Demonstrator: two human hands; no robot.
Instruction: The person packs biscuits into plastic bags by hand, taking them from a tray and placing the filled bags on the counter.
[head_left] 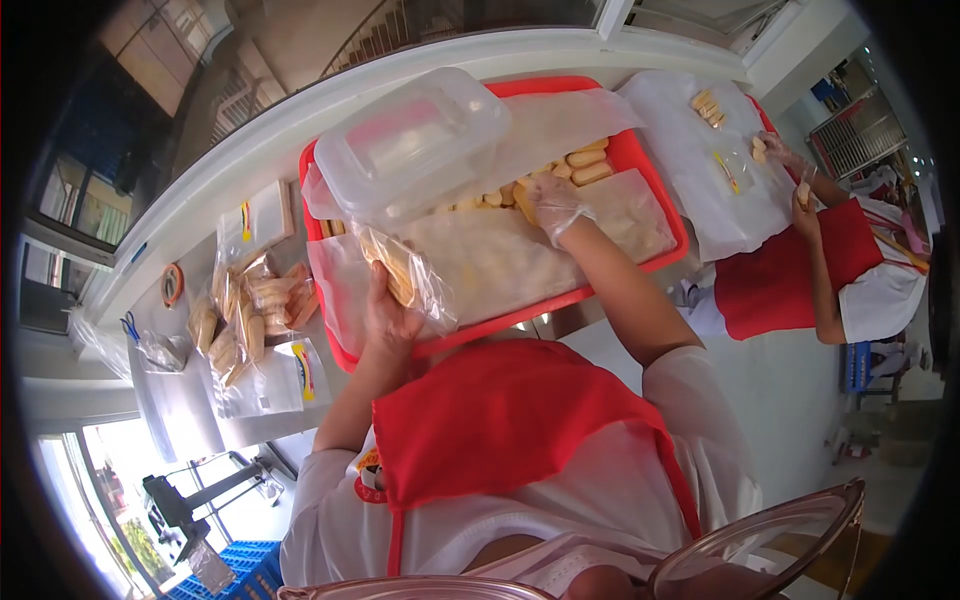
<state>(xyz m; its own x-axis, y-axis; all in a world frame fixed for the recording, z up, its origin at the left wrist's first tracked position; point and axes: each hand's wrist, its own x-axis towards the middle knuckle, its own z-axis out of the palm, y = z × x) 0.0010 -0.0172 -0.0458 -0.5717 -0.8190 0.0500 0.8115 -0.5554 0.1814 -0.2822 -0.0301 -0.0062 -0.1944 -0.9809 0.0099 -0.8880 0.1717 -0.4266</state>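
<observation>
Left hand [392, 318] gripping clear bag [402, 268] of biscuits. Gloved right hand [556, 208] touching loose biscuits [592, 173]; cannot tell whether gripping any. Under both hands, red tray [640, 150] holding loose biscuits, paper sheet [490, 270] covering some. Beyond left hand, translucent container [415, 135] resting over tray. Left of left hand, filled bags [245, 315] lying on worktop [172, 398]. Well right of right hand, co-worker [800, 270] handling biscuits.
</observation>
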